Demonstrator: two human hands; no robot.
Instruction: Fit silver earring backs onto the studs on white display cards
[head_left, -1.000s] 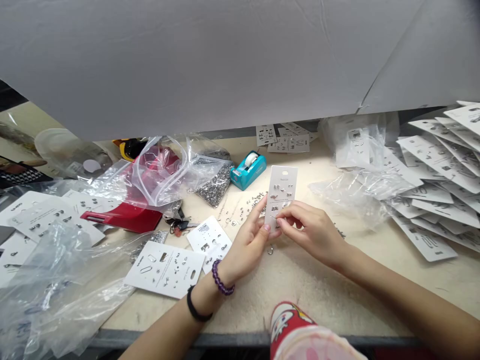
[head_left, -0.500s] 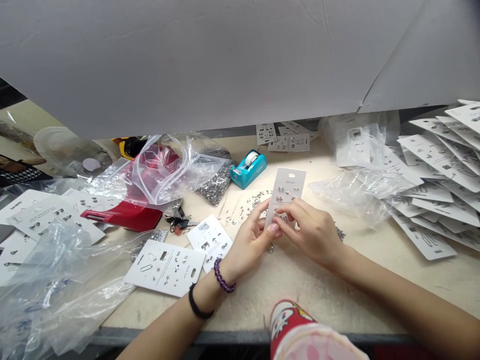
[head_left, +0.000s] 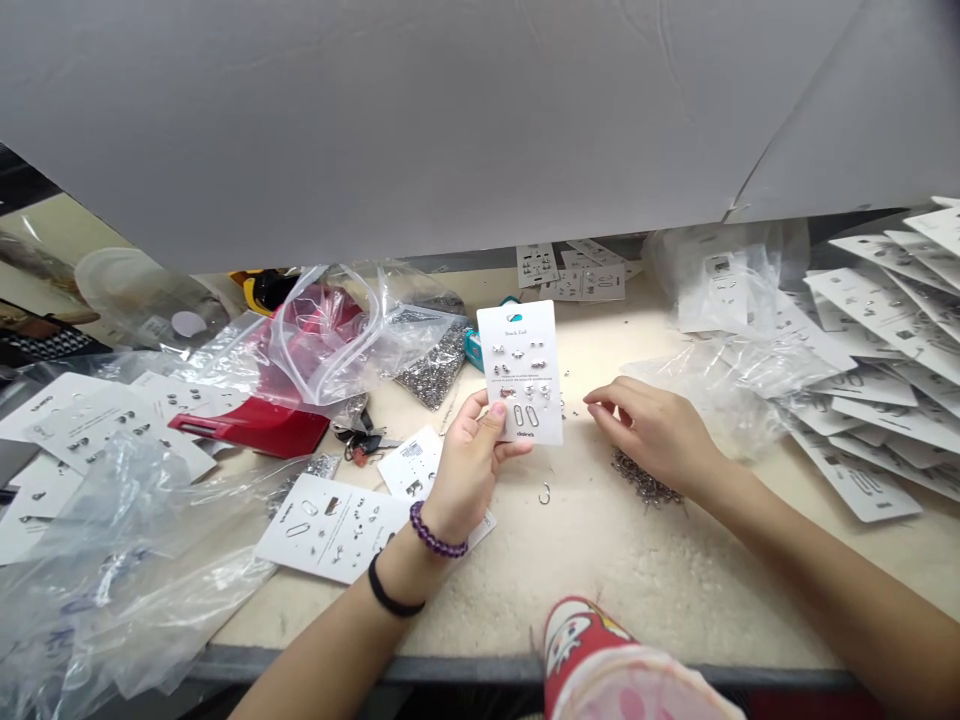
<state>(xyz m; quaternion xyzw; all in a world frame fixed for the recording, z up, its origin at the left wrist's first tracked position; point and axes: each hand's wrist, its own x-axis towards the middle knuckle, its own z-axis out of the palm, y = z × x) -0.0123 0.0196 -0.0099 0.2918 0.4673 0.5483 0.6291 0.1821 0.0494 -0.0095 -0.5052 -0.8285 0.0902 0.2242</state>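
The pale worktop [head_left: 622, 600] runs between the forearms to its dark front edge [head_left: 495, 668]; a grey-white panel [head_left: 420, 130] spans the far side. Loose cards [head_left: 330, 528] border the space on the left, a fanned card stack [head_left: 877, 350] on the right.

The left hand [head_left: 469, 465] pinches the white earring card [head_left: 520, 372] at its lower left, thumb in front, fingers behind, holding it raised and nearly upright. The card bears rows of small studs and 2 long oval pieces. The right hand [head_left: 660, 430] hovers apart, curled, thumb and index fingertips close together; whether they grip anything, I cannot tell. Beside it lies a heap of small metal pieces [head_left: 646, 482].

A clear zip bag [head_left: 431, 375] holds many small metal bits, near the teal tape dispenser [head_left: 473, 349], partly hidden behind the card. Another clear bag [head_left: 724, 285] at the back right contains a card.
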